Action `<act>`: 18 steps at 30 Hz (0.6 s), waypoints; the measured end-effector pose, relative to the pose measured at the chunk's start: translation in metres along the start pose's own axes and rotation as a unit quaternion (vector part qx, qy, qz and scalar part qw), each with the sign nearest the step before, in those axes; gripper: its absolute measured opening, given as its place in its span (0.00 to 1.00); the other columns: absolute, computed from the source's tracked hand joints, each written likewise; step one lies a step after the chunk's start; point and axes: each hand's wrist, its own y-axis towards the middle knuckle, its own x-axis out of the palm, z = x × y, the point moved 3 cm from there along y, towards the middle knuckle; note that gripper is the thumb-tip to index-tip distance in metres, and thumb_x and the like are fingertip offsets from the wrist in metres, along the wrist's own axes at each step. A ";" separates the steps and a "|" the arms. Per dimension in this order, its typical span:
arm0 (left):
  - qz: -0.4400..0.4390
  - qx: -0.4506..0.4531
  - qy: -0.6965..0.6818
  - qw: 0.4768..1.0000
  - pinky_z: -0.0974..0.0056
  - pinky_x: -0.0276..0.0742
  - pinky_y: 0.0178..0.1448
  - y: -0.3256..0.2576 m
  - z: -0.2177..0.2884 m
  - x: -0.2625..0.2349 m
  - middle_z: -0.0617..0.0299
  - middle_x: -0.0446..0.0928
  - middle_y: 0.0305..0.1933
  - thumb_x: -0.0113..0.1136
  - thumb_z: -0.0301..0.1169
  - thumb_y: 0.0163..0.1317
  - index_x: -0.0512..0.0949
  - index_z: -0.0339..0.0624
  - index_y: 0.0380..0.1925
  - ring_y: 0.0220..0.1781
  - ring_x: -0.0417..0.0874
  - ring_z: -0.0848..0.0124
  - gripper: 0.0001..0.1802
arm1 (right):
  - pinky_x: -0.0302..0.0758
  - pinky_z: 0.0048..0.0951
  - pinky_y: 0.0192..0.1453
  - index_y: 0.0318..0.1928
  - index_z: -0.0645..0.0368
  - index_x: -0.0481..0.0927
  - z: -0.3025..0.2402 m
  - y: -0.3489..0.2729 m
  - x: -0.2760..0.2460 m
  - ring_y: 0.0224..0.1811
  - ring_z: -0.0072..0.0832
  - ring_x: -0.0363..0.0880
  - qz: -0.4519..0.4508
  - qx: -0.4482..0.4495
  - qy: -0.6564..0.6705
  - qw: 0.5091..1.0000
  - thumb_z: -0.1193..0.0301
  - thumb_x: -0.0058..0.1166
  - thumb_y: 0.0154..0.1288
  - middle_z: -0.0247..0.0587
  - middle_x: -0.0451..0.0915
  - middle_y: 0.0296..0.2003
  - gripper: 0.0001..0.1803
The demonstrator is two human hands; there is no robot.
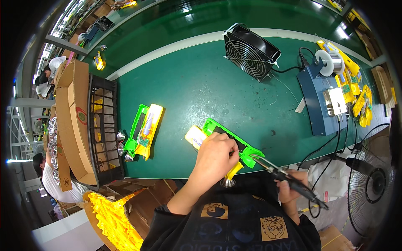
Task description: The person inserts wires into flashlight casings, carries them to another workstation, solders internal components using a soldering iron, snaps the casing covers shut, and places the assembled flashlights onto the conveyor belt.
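Seen from the head camera, the left hand [215, 157] rests on a green and yellow plastic housing [228, 144] that lies at the near edge of the green tabletop [201, 88], its grip closed with the fingers curled down onto the black insert in the housing's middle; whether the fingertips pinch anything small there cannot be told. The right hand [289, 190], lower and to the right and off the tabletop's edge, has its grip closed around the dark handle of a soldering iron [284, 175], whose thin metal tip points up and left and ends just beside the green end of the housing. A small silver reflector cup [228, 182] sits at the tabletop's edge right below the left hand. To the left lies a second green and yellow housing [144, 129], with more silver cups [121, 146] beside it, next to a black wire crate [102, 125] and a cardboard box [73, 121]. Farther back stand a black fan [250, 51], a blue soldering station [320, 98] with a spool of solder wire [331, 62], and a heap of yellow parts [358, 96].
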 end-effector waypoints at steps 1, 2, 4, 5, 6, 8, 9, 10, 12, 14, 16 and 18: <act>0.001 0.001 -0.003 1.000 0.61 0.69 0.36 0.000 0.000 0.000 0.58 0.73 0.21 0.58 0.25 0.42 0.76 0.37 0.17 0.30 0.73 0.62 0.03 | 0.69 0.24 0.22 0.32 0.64 0.63 0.001 -0.002 0.002 0.16 0.29 0.72 -0.031 -0.018 -0.028 0.999 0.73 0.54 0.49 0.44 0.74 0.18 0.14; 0.001 0.001 -0.003 1.000 0.61 0.69 0.36 0.000 0.000 0.000 0.58 0.73 0.21 0.58 0.25 0.42 0.76 0.37 0.17 0.30 0.73 0.62 0.03 | 0.70 0.24 0.23 0.32 0.63 0.64 0.002 -0.003 0.006 0.16 0.30 0.72 -0.044 -0.006 -0.032 0.998 0.73 0.55 0.48 0.44 0.74 0.18 0.14; 0.006 0.005 -0.002 1.000 0.61 0.69 0.36 0.000 0.000 -0.001 0.59 0.73 0.21 0.58 0.25 0.42 0.76 0.37 0.17 0.29 0.73 0.62 0.03 | 0.70 0.24 0.23 0.32 0.63 0.64 0.003 -0.003 0.012 0.16 0.30 0.72 -0.056 -0.022 -0.056 0.997 0.73 0.56 0.47 0.44 0.74 0.18 0.15; 0.006 0.004 -0.003 1.000 0.61 0.69 0.36 0.000 -0.001 -0.001 0.59 0.73 0.21 0.58 0.25 0.42 0.76 0.37 0.17 0.29 0.73 0.62 0.03 | 0.70 0.24 0.23 0.32 0.63 0.64 0.004 -0.004 0.014 0.16 0.30 0.72 -0.057 -0.021 -0.056 0.997 0.73 0.56 0.47 0.44 0.74 0.18 0.15; 0.007 0.002 -0.009 1.000 0.61 0.69 0.36 0.000 -0.001 0.000 0.59 0.73 0.21 0.58 0.25 0.42 0.76 0.37 0.17 0.29 0.73 0.62 0.03 | 0.70 0.24 0.24 0.32 0.63 0.64 0.005 -0.005 0.015 0.16 0.30 0.72 -0.048 -0.020 -0.050 0.997 0.73 0.56 0.47 0.44 0.74 0.18 0.15; 0.008 0.000 -0.016 1.000 0.61 0.69 0.36 -0.001 0.000 0.000 0.59 0.73 0.20 0.58 0.26 0.42 0.76 0.37 0.17 0.29 0.73 0.62 0.03 | 0.71 0.25 0.25 0.32 0.63 0.65 0.007 -0.008 0.015 0.17 0.30 0.72 -0.041 -0.019 -0.044 0.998 0.72 0.56 0.47 0.44 0.74 0.19 0.15; 0.006 -0.001 -0.013 1.000 0.62 0.69 0.36 0.000 -0.001 0.000 0.59 0.73 0.20 0.58 0.26 0.42 0.76 0.37 0.17 0.29 0.73 0.62 0.03 | 0.71 0.25 0.25 0.31 0.62 0.65 0.009 -0.009 0.014 0.18 0.30 0.73 -0.039 -0.012 -0.061 0.997 0.72 0.57 0.46 0.43 0.74 0.19 0.15; 0.004 -0.002 -0.009 1.000 0.62 0.69 0.36 -0.001 0.000 0.001 0.59 0.73 0.20 0.58 0.26 0.42 0.76 0.37 0.17 0.29 0.73 0.62 0.03 | 0.71 0.25 0.26 0.31 0.62 0.65 0.011 -0.010 0.013 0.18 0.30 0.73 -0.037 -0.006 -0.076 0.996 0.72 0.57 0.46 0.43 0.74 0.19 0.15; 0.008 -0.004 -0.005 1.000 0.62 0.69 0.36 -0.002 0.000 0.000 0.59 0.73 0.20 0.58 0.26 0.41 0.76 0.37 0.16 0.29 0.73 0.62 0.03 | 0.71 0.25 0.27 0.31 0.62 0.66 0.011 -0.010 0.013 0.19 0.30 0.73 -0.041 -0.007 -0.092 0.995 0.72 0.57 0.46 0.43 0.74 0.20 0.14; 0.010 -0.003 -0.003 1.000 0.61 0.69 0.36 -0.002 0.000 0.001 0.59 0.73 0.20 0.58 0.26 0.41 0.76 0.37 0.16 0.29 0.73 0.62 0.03 | 0.71 0.25 0.27 0.30 0.62 0.66 0.011 -0.009 0.013 0.19 0.31 0.73 -0.043 -0.007 -0.111 0.993 0.72 0.57 0.46 0.43 0.74 0.20 0.14; 0.011 -0.005 -0.003 1.000 0.61 0.69 0.36 -0.002 0.000 0.002 0.59 0.73 0.20 0.58 0.26 0.41 0.76 0.37 0.16 0.29 0.73 0.62 0.03 | 0.71 0.25 0.26 0.30 0.62 0.66 0.010 -0.008 0.014 0.19 0.30 0.73 -0.036 -0.012 -0.107 0.994 0.72 0.57 0.46 0.42 0.74 0.19 0.14; 0.012 -0.005 -0.004 1.000 0.61 0.69 0.36 -0.001 0.000 0.002 0.59 0.73 0.20 0.58 0.25 0.41 0.75 0.37 0.16 0.29 0.73 0.62 0.03 | 0.71 0.25 0.26 0.30 0.62 0.66 0.011 -0.008 0.014 0.18 0.30 0.73 -0.036 -0.008 -0.101 0.994 0.72 0.57 0.46 0.42 0.74 0.19 0.14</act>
